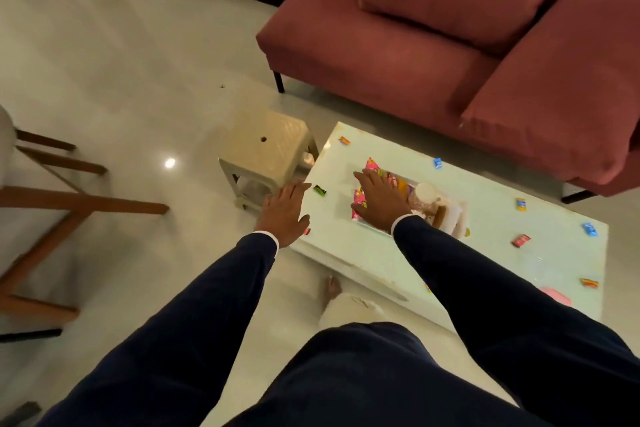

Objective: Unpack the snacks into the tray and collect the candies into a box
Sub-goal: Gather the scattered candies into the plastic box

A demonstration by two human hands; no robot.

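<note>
L hand (283,211) is flat, fingers wide, holding nothing, over the table (381,253) edge; green candy (319,190) just past its tips. R hand (379,199) flat & spread over snack packs (372,165) in the tray (367,226). More candies lie to the right.

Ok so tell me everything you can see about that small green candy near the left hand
The green candy is a small wrapped piece, dark green with a brighter green patch, its wrapper looking shiny. It lies flat and slightly angled on the white table near the table's left end, untouched. The left hand, open with fingers spread, is just beside it; the tray of snack packets sits to its right. Any print is too small to read.
</note>
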